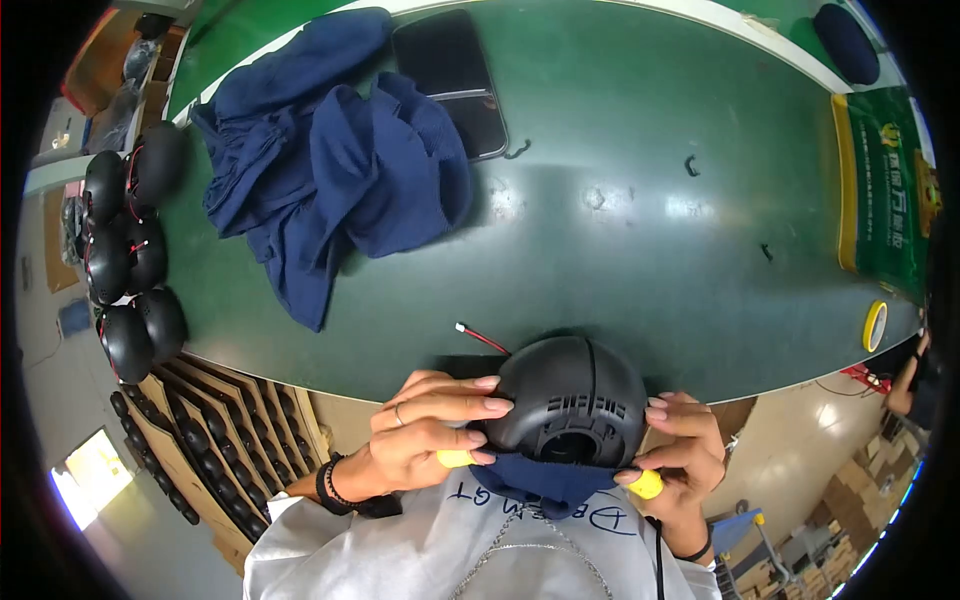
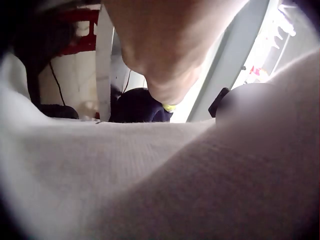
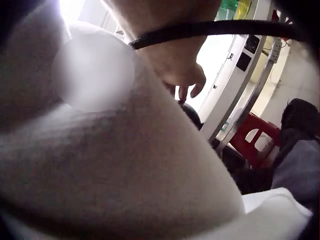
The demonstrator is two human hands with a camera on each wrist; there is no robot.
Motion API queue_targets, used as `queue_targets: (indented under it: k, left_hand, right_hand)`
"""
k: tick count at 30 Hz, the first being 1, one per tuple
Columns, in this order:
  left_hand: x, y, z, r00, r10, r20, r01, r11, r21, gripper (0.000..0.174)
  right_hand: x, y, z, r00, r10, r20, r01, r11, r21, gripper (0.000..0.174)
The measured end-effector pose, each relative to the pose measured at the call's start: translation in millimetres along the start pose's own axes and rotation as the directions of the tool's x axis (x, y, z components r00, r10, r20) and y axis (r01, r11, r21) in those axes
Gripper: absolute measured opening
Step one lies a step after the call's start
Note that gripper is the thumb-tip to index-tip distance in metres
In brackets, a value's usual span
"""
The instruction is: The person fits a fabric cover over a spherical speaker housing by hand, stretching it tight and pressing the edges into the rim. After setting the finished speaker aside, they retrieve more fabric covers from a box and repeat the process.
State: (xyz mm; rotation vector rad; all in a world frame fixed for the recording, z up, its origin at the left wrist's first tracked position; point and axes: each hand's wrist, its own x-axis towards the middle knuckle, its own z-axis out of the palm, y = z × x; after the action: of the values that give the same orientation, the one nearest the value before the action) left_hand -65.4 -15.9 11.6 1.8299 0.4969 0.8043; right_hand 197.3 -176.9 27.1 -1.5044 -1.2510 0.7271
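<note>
At the near edge of the table, a black dome-shaped plastic shell (image 1: 545,380) with slotted vents and a round opening faces the person. A navy fabric cover (image 1: 545,480) lies along its near side. My left hand (image 1: 425,425) holds the shell's left side, fingertips on the plastic and the yellow-capped thumb at the fabric edge. On the other side, my right hand (image 1: 685,450) grips with fingers against the shell and its yellow-capped thumb on the fabric. A red wire (image 1: 483,339) with a white plug sticks out behind the shell. Forearms and sleeves fill most of both wrist views.
Navy cloths (image 1: 340,160) lie heaped at the back left, beside a dark phone-like slab (image 1: 455,85). Small black hooked pieces (image 1: 691,165) are scattered on the green table (image 1: 640,280). A green bag (image 1: 885,190) and yellow tape roll (image 1: 875,326) sit right; black shells (image 1: 125,340) stand left.
</note>
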Motion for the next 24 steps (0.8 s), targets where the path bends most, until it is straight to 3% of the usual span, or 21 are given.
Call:
queue_targets:
  k: [3,4,6,12,18,20,24]
  left_hand:
    - [9,1,-1,0.994,-0.087,0.062,0.095,0.987,-0.131,0.028]
    - [11,0,0,0.989,-0.126,0.081,0.140,0.969,-0.202,0.027]
    - [17,0,1,0.988,-0.122,0.090,0.140,0.961,-0.240,0.025]
    - [26,-3,9,0.976,-0.216,-0.035,0.201,0.946,-0.254,0.020]
    - [36,-2,4,0.967,-0.246,0.059,0.253,0.933,-0.256,0.017]
    - [38,-1,5,0.966,-0.250,0.060,0.257,0.933,-0.253,0.024]
    - [36,2,8,0.950,-0.307,0.050,0.309,0.909,-0.279,0.022]
  right_hand:
    - [24,-12,15,0.972,0.105,-0.209,-0.078,0.988,0.134,0.035]
    - [22,-10,12,0.972,0.113,-0.206,-0.086,0.987,0.136,0.035]
    - [17,-6,1,0.986,0.160,0.054,-0.167,0.972,0.165,0.034]
    - [29,-4,-1,0.996,0.091,-0.007,-0.091,0.995,0.050,0.032]
    - [50,-16,-1,0.970,0.236,0.051,-0.240,0.967,0.082,0.029]
    - [47,-15,-2,0.948,0.301,0.101,-0.316,0.930,0.190,0.028]
    - [45,-14,-1,0.944,0.325,0.055,-0.329,0.929,0.171,0.023]
